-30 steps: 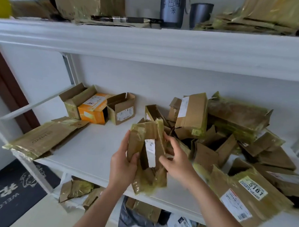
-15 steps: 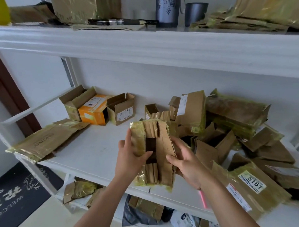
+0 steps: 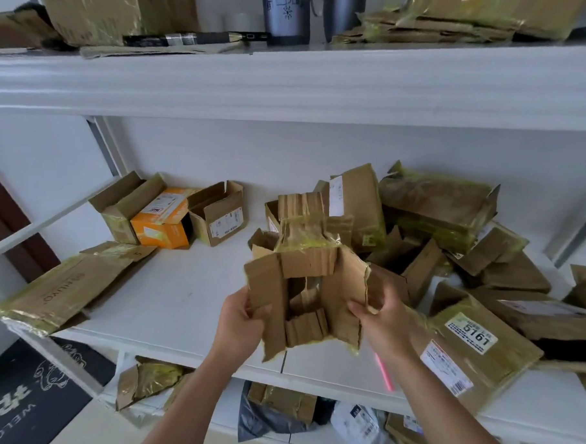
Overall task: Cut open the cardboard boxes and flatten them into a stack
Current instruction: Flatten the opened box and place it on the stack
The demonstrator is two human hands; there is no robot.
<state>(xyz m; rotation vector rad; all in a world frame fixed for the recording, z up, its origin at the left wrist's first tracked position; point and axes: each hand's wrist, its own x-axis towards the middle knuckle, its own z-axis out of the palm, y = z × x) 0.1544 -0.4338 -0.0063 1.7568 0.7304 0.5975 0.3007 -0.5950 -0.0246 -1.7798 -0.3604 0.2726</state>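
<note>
Lying at far left on the white shelf [image 3: 180, 304]: one flattened carton [image 3: 64, 285]. Left hand [image 3: 238, 323] pinches the opened cardboard box [image 3: 309, 283] by its left flap; right hand [image 3: 381, 321] grasps the torn right edge, apparently thumb on top. Box held above the shelf's front edge, unflattened boxes [image 3: 436, 214] piled right.

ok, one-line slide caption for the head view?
Both hands, left hand and right hand, pull open a cut cardboard box above a white shelf.

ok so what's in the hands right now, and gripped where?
One opened cardboard box, held above the shelf. Left hand pinches its left panel's lower edge; right hand grips the torn right edge.
</note>
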